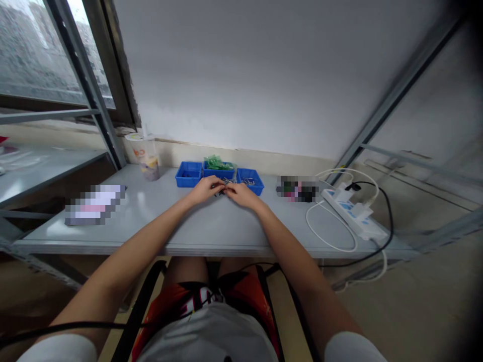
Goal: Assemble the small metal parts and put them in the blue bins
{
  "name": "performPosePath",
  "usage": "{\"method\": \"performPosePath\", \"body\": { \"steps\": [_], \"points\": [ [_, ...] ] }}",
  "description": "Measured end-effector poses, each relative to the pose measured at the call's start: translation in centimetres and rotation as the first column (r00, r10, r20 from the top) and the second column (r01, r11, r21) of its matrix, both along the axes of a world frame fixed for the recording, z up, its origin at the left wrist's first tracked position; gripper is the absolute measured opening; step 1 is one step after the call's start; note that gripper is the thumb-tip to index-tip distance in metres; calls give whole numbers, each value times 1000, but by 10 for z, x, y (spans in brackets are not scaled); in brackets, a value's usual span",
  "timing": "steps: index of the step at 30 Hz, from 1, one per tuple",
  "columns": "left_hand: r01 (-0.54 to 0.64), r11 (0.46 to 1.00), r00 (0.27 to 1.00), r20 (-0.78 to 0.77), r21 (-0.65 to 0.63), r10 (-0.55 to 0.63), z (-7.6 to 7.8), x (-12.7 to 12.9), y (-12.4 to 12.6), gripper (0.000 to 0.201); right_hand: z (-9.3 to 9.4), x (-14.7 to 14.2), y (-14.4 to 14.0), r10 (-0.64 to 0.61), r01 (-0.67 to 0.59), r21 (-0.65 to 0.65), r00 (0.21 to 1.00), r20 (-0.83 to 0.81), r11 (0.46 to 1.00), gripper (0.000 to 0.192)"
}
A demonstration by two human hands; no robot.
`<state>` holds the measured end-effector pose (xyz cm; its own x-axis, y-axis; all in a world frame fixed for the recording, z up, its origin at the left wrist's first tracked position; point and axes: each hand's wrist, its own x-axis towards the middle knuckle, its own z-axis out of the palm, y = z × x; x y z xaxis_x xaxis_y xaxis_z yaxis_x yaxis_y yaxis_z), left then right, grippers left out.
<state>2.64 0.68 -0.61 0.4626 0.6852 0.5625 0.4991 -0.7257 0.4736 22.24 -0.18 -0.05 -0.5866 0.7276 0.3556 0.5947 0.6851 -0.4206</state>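
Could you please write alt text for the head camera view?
A person's left hand and right hand meet over a small dark part on a grey table, before three blue bins. A drink cup stands left, a power strip right.

I see both forearms extended over the grey table [211, 231]. My left hand [204, 189] and right hand [243, 193] meet fingertip to fingertip around a small dark part [222, 190]; its type cannot be resolved. Three blue bins [219, 176] stand in a row just beyond the hands, the middle one holding green pieces [217, 163]. A drink cup [146, 157] stands to the left near the window frame. A white power strip [354, 213] with looped cables lies to the right.
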Motion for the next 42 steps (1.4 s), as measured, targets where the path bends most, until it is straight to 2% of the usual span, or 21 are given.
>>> {"method": "performPosePath", "body": {
  "steps": [6,9,17,22,27,35,42],
  "points": [
    [-50,995,992,107,-84,59,3,1,-4,19,1,2,1,-49,52,25,994,-95,998,22],
    [-48,994,987,145,-102,62,3,1,-5,20,3,0,-2,-30,33,28,992,-126,999,24],
    [-14,993,996,85,-117,25,1,-1,-2,22,6,-4,-8,0,7,48,992,-125,999,30],
    [12,993,998,57,-115,-5,-1,0,0,19,8,-5,-9,53,-48,65,996,-68,997,32],
    [-17,997,1000,22,-81,19,-2,1,1,17,8,-5,-9,62,-56,86,995,-75,995,30],
    [-17,989,998,63,-147,27,-2,0,0,18,8,-2,-7,8,-3,57,996,-84,998,24],
    [-68,991,996,50,-114,74,-2,-1,1,14,6,-1,-4,-16,20,54,997,-72,998,23]
  ]
}}
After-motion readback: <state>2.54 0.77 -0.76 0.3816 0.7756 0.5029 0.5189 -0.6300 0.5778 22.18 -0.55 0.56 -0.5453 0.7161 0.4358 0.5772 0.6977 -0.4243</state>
